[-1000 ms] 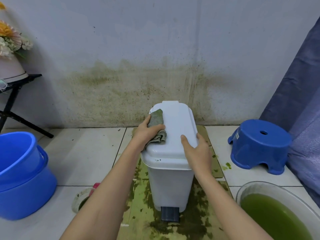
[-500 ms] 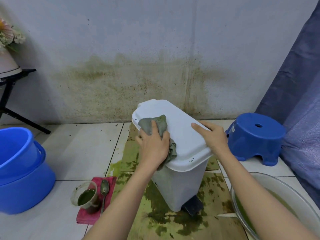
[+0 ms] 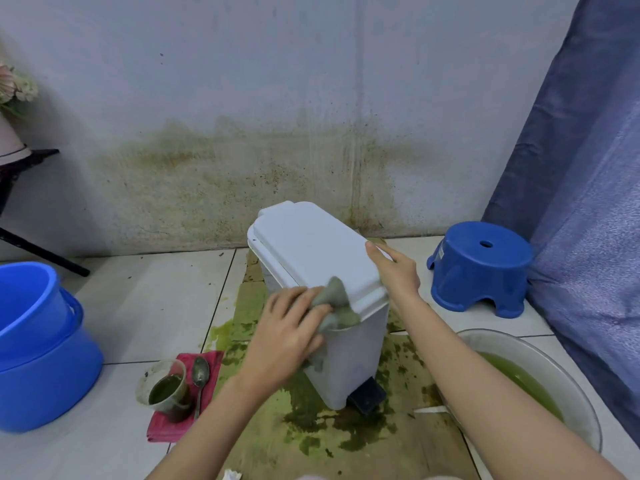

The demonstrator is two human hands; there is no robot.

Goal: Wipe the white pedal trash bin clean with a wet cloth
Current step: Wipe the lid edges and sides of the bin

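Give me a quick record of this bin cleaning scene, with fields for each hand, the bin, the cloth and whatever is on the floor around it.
left hand: grips the grey-green wet cloth at the lid's near left corner
right hand: fingers straight, resting on the lid's right edge
bin: white plastic pedal trash bin, lid shut, dark pedal facing the camera
under bin: cardboard sheet stained green
floor left: stacked blue plastic buckets; cup of green liquid and metal spoon on a red cloth
floor right: blue plastic stool; basin of green water
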